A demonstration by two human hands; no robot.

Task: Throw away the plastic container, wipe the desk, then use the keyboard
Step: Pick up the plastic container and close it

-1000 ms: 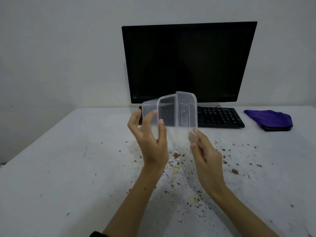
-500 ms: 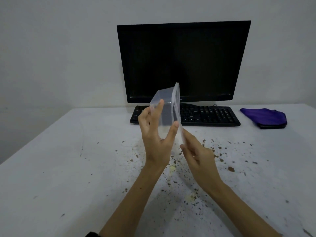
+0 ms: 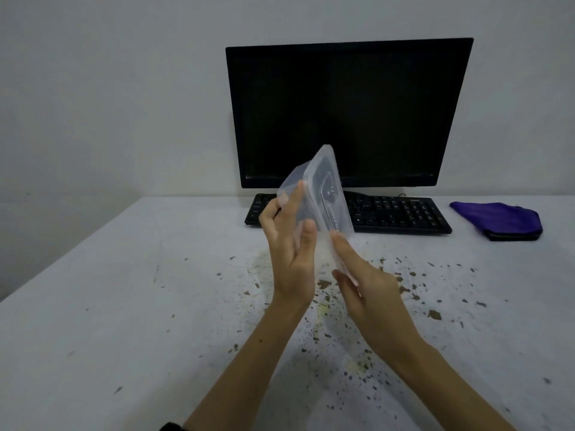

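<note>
both grips are closed on the clear plastic container (image 3: 323, 194), held tilted above the tabletop (image 3: 124, 290): the left hand (image 3: 291, 259) pinches its body, the right hand (image 3: 367, 284) its lower edge. brown crumbs (image 3: 323, 284) speckle the surface below; behind lie a black keyboard (image 3: 395, 214), dark monitor (image 3: 348, 113) and purple cloth (image 3: 497, 217).

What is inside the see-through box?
The plastic container in the left hand and right hand looks empty; the keyboard shows through. Its far corners are too blurry to tell.
</note>
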